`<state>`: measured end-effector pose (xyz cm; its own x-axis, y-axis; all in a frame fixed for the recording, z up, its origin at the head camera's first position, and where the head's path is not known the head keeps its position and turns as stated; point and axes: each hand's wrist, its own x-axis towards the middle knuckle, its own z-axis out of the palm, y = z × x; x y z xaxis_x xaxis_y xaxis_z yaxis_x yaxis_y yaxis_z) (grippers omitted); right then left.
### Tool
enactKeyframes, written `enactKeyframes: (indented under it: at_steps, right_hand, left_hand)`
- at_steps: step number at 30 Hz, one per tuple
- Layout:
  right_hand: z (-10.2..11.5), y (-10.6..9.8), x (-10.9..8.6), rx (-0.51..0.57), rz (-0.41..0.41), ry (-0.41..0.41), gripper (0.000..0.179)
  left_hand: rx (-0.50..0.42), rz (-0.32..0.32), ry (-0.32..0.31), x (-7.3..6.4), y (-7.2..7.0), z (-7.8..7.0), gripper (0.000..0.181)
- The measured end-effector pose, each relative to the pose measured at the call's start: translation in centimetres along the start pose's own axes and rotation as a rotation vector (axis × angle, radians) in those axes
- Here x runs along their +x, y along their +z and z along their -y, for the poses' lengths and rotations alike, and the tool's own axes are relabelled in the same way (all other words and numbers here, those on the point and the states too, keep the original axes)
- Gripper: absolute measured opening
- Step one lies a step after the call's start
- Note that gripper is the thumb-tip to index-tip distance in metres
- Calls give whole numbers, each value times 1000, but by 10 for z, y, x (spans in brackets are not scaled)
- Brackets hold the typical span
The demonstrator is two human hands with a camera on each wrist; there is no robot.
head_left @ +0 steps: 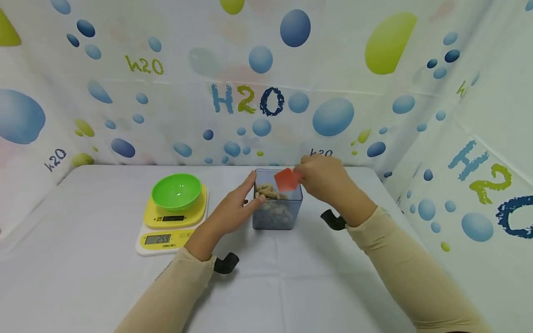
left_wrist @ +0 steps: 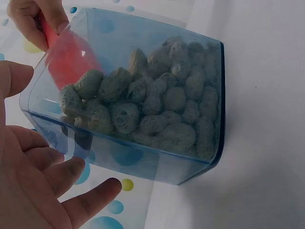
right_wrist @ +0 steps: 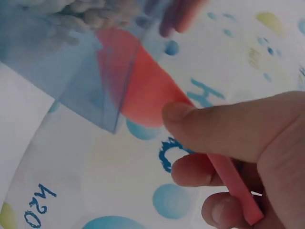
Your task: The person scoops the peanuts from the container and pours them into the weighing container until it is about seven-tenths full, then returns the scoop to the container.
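**Bubble-print "H2O" curtain [head_left: 175, 115] behind white-covered table [head_left: 75, 259]; red scoop at mouth of peanut container**

Head view: right hand [head_left: 322, 178] grips red scoop [head_left: 286, 180] by its handle, blade below and left of the grip, angled into the clear blue container [head_left: 291, 217], so likely placed to reach the in-shell peanuts [head_left: 270, 192]. Left hand [head_left: 233, 210] at container's near-left side, probably steadying it. Left of that hand: kitchen scale [head_left: 166, 224], display seems to read 259, green bowl [head_left: 175, 203] on its platform, presumably so contents get weighed.

Left wrist view: left fingers fairly straight, thumb spread apart by the rim, not wrapped round anything; firm contact unclear. Peanuts heap against the base end.

Right wrist view: thumb over handle, fingers curled beneath, no gap; probably for tilt control. Blade crosses the rim ahead of the thumb; whether it touches peanuts, can't tell.
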<state>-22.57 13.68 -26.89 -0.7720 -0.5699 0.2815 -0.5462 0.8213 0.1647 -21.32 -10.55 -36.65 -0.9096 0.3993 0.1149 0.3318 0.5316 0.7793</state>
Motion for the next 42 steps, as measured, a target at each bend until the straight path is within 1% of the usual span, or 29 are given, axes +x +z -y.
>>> enactKeyframes:
  at_steps: [1, 3, 6, 10, 15, 17, 22, 25, 30, 32, 35, 38, 40, 42]
  right_hand:
    - [3, 3, 1, -35, 4, -10, 13]
    - [8, 9, 3, -71, 23, -20, 15]
    - [12, 17, 4, -66, 67, -14, 15]
    - [12, 19, 4, 5, 96, -15, 13]
    - [4, 18, 2, 136, 153, -34, 9]
    - [1, 19, 0, 179, 146, -43, 8]
    - [-4, 25, -3, 287, 86, -70, 15]
    - [-5, 27, -2, 332, 95, -58, 18]
    - [-6, 27, 0, 391, 181, 0, 23]
    - [-5, 26, 0, 417, 201, 24, 23]
    - [-3, 28, 1, 440, 198, 38, 25]
    - [0, 31, 2, 452, 195, 43, 28]
    - [1, 32, 2, 452, 195, 55, 30]
    - [0, 33, 1, 450, 190, 86, 31]
  left_hand:
    - [2, -1, 2, 0, 0, 0, 76]
    - [9, -3, 7, 0, 1, -1, 76]
    - [18, 0, 7, -1, 2, -3, 75]
    - [56, -22, 21, -2, 3, -5, 73]
    - [118, -52, 45, -3, 2, -6, 73]
    - [130, -60, 53, -4, 2, -6, 74]
    - [138, -103, 67, -5, 0, -5, 73]
    - [146, -133, 78, -6, -2, -5, 70]
    - [186, -181, 120, -6, -4, -6, 65]
    - [204, -196, 145, -6, -5, -5, 64]
    - [215, -217, 173, -7, -5, -5, 61]
    - [200, -226, 190, -7, -5, -4, 60]
    - [180, -225, 182, -6, -4, -3, 60]
    - [159, -227, 178, -6, -4, -1, 59]
